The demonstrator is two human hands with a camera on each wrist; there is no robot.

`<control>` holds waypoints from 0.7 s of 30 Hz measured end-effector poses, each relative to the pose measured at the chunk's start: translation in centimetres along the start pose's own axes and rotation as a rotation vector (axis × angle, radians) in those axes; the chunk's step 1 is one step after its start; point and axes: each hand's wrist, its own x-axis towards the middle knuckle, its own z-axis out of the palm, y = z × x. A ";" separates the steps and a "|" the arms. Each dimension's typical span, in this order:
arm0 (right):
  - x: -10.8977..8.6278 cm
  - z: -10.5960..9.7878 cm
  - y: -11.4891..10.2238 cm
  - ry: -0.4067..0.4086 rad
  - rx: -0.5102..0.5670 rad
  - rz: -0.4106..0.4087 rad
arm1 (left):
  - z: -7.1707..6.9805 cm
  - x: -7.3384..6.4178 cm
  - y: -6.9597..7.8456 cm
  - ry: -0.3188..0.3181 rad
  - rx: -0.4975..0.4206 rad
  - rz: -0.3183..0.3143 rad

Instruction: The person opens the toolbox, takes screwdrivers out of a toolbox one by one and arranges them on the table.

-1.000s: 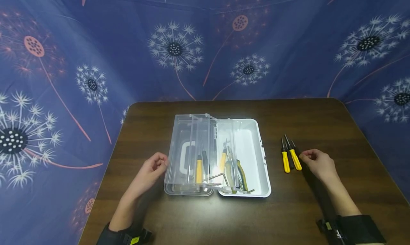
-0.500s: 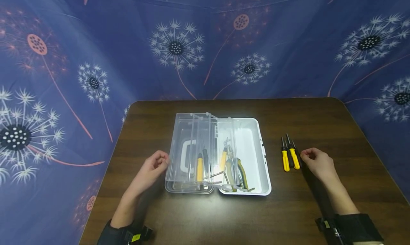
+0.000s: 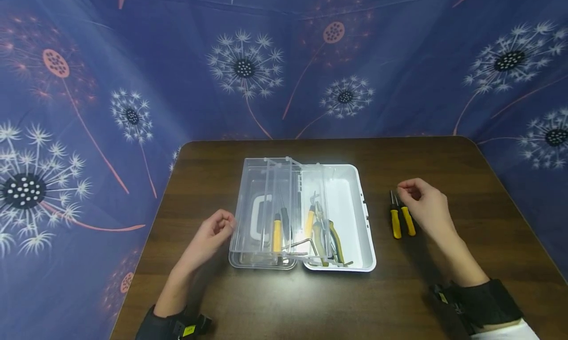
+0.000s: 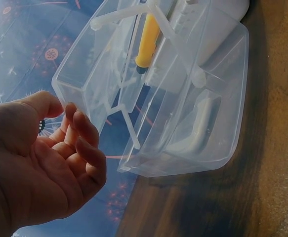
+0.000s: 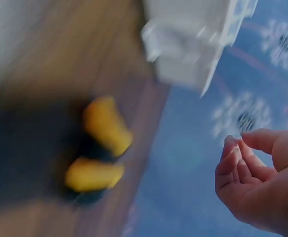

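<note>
My left hand (image 3: 212, 239) hovers with loosely curled fingers right at the left edge of the raised clear tray (image 3: 251, 170) of a toolbox. In the left wrist view the thumb and index fingertips overlap the tray's corner, with nothing visible between them. My right hand (image 3: 428, 209) hangs over the shafts of two yellow-handled screwdrivers (image 3: 396, 225) on the table. Its fingers are slightly bent, and the right wrist view shows nothing in them. One screwdriver's tip is hidden behind those fingers. In that same view the yellow handles (image 5: 94, 174) are blurred.
The toolbox's white base (image 3: 350, 197) holds pliers (image 3: 337, 244) at its left side. A yellow-handled tool (image 3: 277, 235) and a hex key (image 3: 306, 241) show through or by the trays. A white carrying handle (image 3: 256, 219) sits on the clear lid. A patterned cloth (image 3: 284, 58) hangs behind the table.
My right hand has moved up and left, from beside the screwdrivers to over their shafts. My left hand has stayed at the tray's edge.
</note>
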 end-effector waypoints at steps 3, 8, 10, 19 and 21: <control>0.5 0.9 -2.9 -0.043 0.051 -0.060 | 0.0 0.0 0.0 -0.001 -0.001 -0.008; 0.6 3.0 -7.9 -0.187 0.127 -0.165 | 0.0 0.0 0.1 -0.001 0.003 -0.012; 0.3 3.9 -9.9 -0.281 0.149 -0.209 | 0.0 0.0 0.1 -0.004 0.002 -0.010; -0.2 8.6 -15.6 -0.496 0.123 -0.389 | 0.0 0.0 -0.2 0.000 0.024 0.036; -0.2 9.5 -16.1 -0.528 0.097 -0.412 | 0.0 0.0 -0.2 -0.003 0.023 0.037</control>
